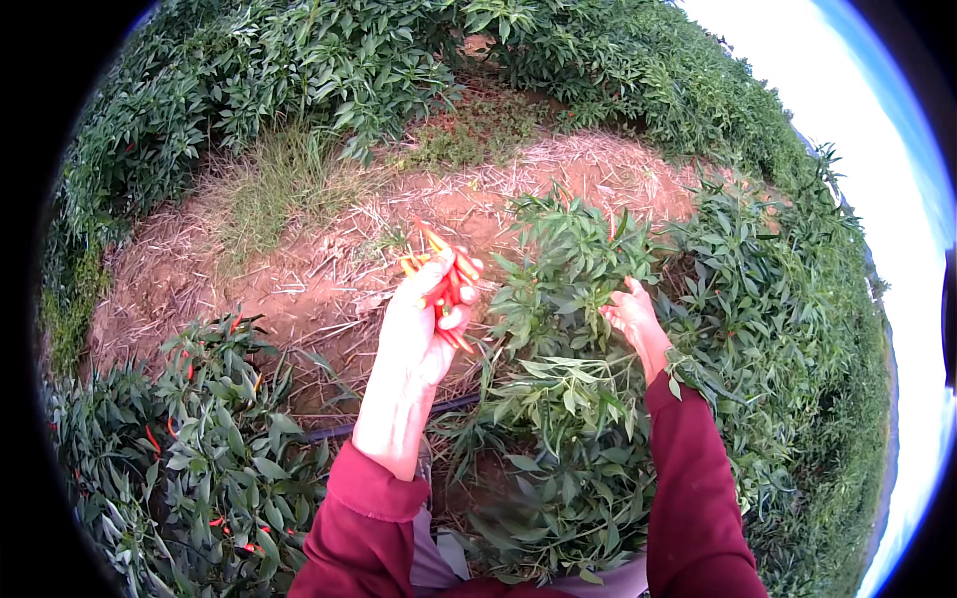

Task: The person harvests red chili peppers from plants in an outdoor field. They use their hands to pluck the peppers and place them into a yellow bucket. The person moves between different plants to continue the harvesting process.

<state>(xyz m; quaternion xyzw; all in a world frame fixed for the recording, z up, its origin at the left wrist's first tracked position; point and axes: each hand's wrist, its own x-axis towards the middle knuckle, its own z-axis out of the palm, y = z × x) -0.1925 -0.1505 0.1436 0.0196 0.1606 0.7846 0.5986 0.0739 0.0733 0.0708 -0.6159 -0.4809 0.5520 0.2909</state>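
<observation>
My left hand (420, 318) is closed around a bunch of slender chili peppers (454, 278). Most of them are red, and a few are orange or yellow; their tips poke out above and below the fingers. To the right, my right hand (637, 317) reaches in among the leaves of a chili plant (572, 261). Its fingertips are at the foliage, and what they may be pinching is too small to make out. Green chilies (549, 426) hang lower on the plants, in front of my right sleeve.
At lower left, another chili plant (239, 448) carries red chilies (153, 439). A dark irrigation hose (329, 432) crosses the soil near my legs. Straw-strewn ground (314, 276) with a grass tuft (280, 187) separates this row from a dense row of plants (299, 67) beyond.
</observation>
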